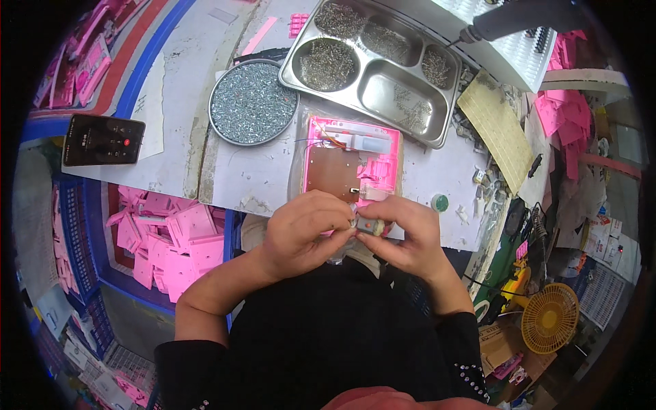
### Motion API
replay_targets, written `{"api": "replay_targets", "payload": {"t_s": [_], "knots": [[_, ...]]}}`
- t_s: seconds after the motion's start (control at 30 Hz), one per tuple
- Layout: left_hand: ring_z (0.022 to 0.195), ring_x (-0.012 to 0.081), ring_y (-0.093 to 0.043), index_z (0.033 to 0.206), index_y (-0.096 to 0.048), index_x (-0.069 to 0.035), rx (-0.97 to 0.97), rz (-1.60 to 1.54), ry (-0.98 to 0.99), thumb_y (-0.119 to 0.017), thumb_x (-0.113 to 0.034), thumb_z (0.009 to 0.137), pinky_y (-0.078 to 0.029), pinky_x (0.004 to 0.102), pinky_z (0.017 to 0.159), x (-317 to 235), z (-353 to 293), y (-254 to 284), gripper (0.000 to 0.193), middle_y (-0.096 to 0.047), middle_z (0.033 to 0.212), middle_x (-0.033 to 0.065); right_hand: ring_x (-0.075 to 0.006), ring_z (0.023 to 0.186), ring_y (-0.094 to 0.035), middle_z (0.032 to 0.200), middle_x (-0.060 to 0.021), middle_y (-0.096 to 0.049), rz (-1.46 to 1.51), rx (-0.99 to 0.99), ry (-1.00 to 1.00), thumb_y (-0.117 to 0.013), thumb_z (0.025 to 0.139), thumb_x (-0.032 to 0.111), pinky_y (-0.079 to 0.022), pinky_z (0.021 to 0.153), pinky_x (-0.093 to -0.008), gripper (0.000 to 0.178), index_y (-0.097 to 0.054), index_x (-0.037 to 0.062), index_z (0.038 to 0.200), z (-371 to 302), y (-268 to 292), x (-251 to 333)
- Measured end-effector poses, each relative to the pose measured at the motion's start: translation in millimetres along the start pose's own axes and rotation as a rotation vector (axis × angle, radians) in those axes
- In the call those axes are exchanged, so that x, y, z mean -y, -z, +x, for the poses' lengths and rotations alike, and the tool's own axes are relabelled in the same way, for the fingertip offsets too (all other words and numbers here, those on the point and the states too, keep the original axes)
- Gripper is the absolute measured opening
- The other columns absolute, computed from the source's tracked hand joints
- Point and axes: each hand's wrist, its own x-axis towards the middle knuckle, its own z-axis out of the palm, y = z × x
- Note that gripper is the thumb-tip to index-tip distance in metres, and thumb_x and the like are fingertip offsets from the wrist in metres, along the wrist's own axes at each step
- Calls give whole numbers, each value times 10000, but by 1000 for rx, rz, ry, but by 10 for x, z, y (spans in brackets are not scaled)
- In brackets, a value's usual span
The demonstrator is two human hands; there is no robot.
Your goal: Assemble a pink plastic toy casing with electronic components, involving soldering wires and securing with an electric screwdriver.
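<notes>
Close to my body at the table's front edge, both hands meet around a small grey part with an orange spot point(368, 225). My right hand point(412, 234) pinches this part between thumb and fingers. My left hand point(311, 229) is closed, with thumb and forefinger pressed together at the part's left side; whatever sits in that pinch is too small to name. Just beyond the fingers lies an open pink plastic housing point(398, 158). It holds a brown board point(333, 169), a whitish block point(369, 143) and thin coloured wires.
A round dish of screws point(253, 102) and a steel compartment tray point(369, 87) with small metal pieces stand behind. An electric screwdriver point(506, 26) hangs over the tray's right. A phone point(104, 140) lies left. Pink parts point(179, 232) fill a blue crate; a yellow fan point(549, 318) stands right.
</notes>
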Motion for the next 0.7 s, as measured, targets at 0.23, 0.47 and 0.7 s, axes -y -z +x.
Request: {"api": "replay_targets", "payload": {"t_s": [0.23, 0.47, 0.7], "knots": [[904, 259, -685, 959, -656, -28, -11, -108, 165, -791, 31, 823, -550, 345, 766, -21, -79, 16, 201, -686, 1024, 139, -198, 678, -678, 885, -101, -716, 60, -42, 59, -845, 787, 51, -527, 580, -288, 346, -713, 34, 1106, -2, -92, -42], [932, 249, -639, 977, -622, -30, 52, 24, 113, -752, 23, 857, -526, 356, 806, -8, -19, 61, 184, -645, 1052, 135, -177, 657, -674, 911, -99, -717, 76, 45, -5, -823, 804, 52, -538, 590, -292, 339, -705, 28, 1121, 6, -32, -40], [890, 260, -626, 965, -625, -19, 104, -39, 352, -749, 20, 838, -512, 347, 765, -45, 29, 4, 181, -627, 1063, 126, -270, 747, -665, 907, -112, -695, -133, 103, 17, -800, 771, 25, -548, 659, -369, 380, -699, 29, 1138, 35, 124, 34]]}}
